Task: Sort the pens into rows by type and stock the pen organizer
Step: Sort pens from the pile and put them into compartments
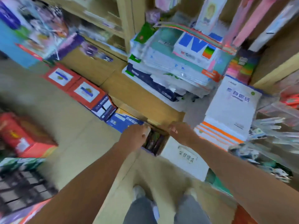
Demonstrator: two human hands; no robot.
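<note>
Left hand (135,135) and right hand (175,130) are reaching down to 1 open box (153,143) on the floor (68,123); grips blurred.

The bare left forearm (90,178) and right forearm (234,168) reach forward and down from the lower corners of the view, drawing together so the two hands lie near each other but apart. The left grip (135,135) shows its back, knuckles raised and fingers curled under; the right grip (176,130) bends down at the wrist, fingers folded away from the camera, a ring (174,130) on one of them. Motion blur hides whether either holds anything
</note>
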